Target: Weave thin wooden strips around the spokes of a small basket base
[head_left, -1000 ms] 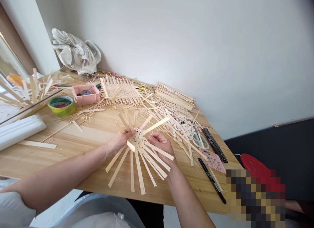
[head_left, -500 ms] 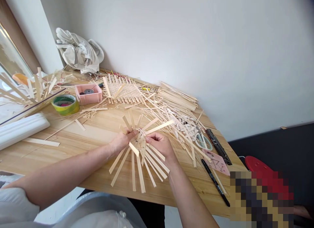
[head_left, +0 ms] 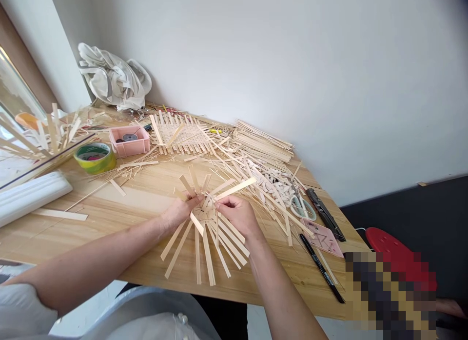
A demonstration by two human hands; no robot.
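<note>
Looks mid-weave to me, left hand (head_left: 179, 211) pinching the spoked weave (head_left: 205, 213) in the frame's lower middle, right hand (head_left: 238, 215) pinching its right side, so next move probably wants a steady left grip.

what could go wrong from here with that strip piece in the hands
The left hand and right hand hold the strip piece near its middle; if either slips, the weave might loosen.

Its long strips fan out freely, some ending close to the right wrist, so a bump could bend one.

Loose strips lie tangled beyond the right hand and might snag the outer ends.
</note>
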